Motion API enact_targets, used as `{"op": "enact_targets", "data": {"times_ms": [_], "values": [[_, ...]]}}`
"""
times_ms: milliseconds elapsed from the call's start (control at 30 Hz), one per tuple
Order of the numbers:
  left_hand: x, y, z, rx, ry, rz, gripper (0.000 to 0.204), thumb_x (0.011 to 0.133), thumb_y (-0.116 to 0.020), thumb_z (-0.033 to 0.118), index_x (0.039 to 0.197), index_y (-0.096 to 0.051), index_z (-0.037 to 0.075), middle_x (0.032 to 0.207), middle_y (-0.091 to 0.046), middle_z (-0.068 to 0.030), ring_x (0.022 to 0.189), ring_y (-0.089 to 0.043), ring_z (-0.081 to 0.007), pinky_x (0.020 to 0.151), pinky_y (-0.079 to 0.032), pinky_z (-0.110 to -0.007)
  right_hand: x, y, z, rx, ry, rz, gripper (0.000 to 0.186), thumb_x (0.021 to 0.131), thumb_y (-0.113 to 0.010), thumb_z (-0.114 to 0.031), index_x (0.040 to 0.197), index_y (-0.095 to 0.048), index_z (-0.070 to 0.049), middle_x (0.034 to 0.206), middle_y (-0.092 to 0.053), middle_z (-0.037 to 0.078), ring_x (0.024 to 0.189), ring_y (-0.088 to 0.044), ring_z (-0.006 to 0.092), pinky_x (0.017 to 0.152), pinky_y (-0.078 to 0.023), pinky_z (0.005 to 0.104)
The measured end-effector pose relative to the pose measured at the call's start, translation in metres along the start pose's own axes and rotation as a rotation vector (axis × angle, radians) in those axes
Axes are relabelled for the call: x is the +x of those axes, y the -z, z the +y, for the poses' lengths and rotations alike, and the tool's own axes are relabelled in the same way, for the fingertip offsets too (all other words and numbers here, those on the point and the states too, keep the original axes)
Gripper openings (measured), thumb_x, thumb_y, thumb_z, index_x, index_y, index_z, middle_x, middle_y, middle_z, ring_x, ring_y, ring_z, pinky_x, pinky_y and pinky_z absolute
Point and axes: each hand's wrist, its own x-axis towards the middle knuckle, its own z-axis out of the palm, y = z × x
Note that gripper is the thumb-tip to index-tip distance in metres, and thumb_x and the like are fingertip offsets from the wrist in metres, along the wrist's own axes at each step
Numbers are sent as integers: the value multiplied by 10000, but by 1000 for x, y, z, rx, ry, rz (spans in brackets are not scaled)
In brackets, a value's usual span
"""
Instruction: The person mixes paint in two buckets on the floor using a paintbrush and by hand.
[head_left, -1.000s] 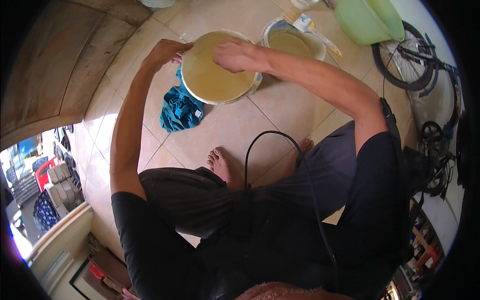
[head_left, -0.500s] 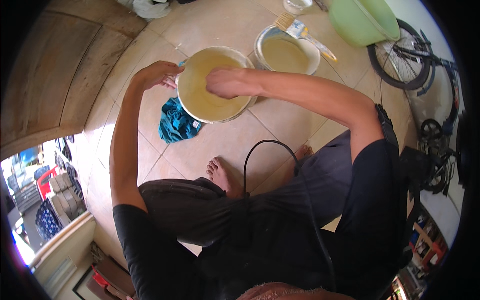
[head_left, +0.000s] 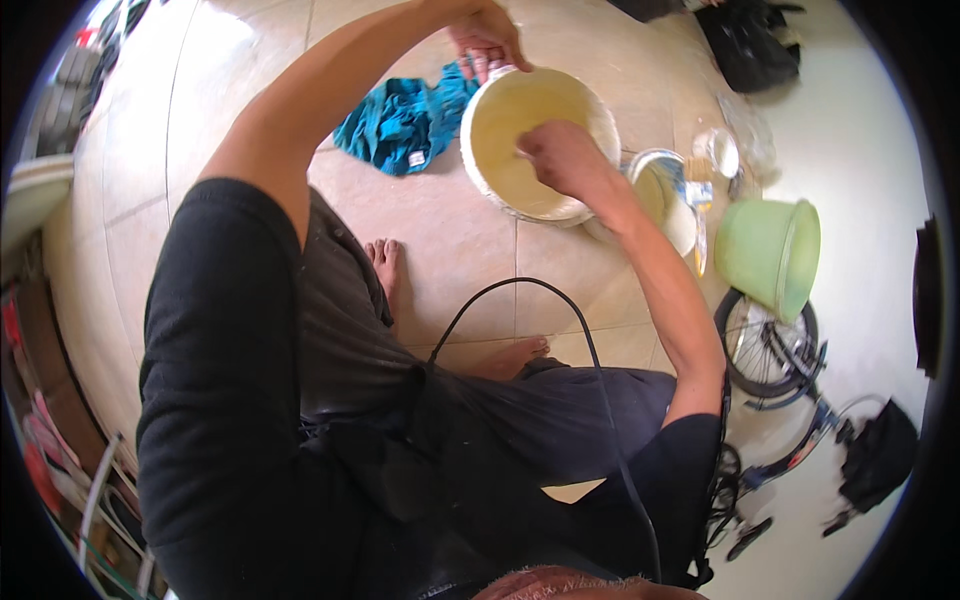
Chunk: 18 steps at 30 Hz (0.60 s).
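The left hand point(head_left: 487, 42) is curled around the rim of a bucket point(head_left: 555, 85). The right hand point(head_left: 568, 160) is closed over its mouth; I can't tell whether around anything. The bucket stands between a blue cloth point(head_left: 400, 120) and a smaller bucket point(head_left: 683, 225).

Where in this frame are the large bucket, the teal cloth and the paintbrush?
Large bucket point(head_left: 468, 148), head view: left side of its rim.
Teal cloth point(head_left: 408, 120), head view: middle of its crumpled folds.
Paintbrush point(head_left: 698, 194), head view: band between bristles and handle.
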Motion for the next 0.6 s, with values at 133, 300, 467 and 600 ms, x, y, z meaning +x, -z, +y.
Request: {"op": "enact_targets", "data": {"times_ms": [133,300,467,600], "values": [[2,-2,-1,-21,-11,19,252,906,-647,348,843,-657,104,671,-650,-15,670,-673,-205,748,-548,-421,-15,14,8,-223,-103,-50,65,656,-598,9,685,-650,-17,727,-636,184,761,-636,369,663,-500,452],[-4,-30,18,227,-28,188,382,932,-565,451,1067,-654,105,839,-673,-33,759,-644,-161,760,-511,-373,-7,8,24,-237,-190,130,101,671,-582,-4,722,-667,-21,736,-639,200,719,-637,378,641,-507,454],[-22,-40,14,199,-79,199,336,940,-562,401,970,-681,89,781,-691,-26,650,-641,-130,731,-537,-345,18,-15,5,10,-106,201,101,675,-575,-16,742,-650,-11,742,-642,193,697,-629,379,624,-503,449],[-18,-31,11,208,-78,170,361,948,-550,400,1032,-668,69,884,-693,-51,735,-651,-144,752,-517,-344,-17,23,-10,108,32,75,118,719,-595,-95,750,-688,-28,817,-667,179,790,-653,331,687,-520,408]]}}
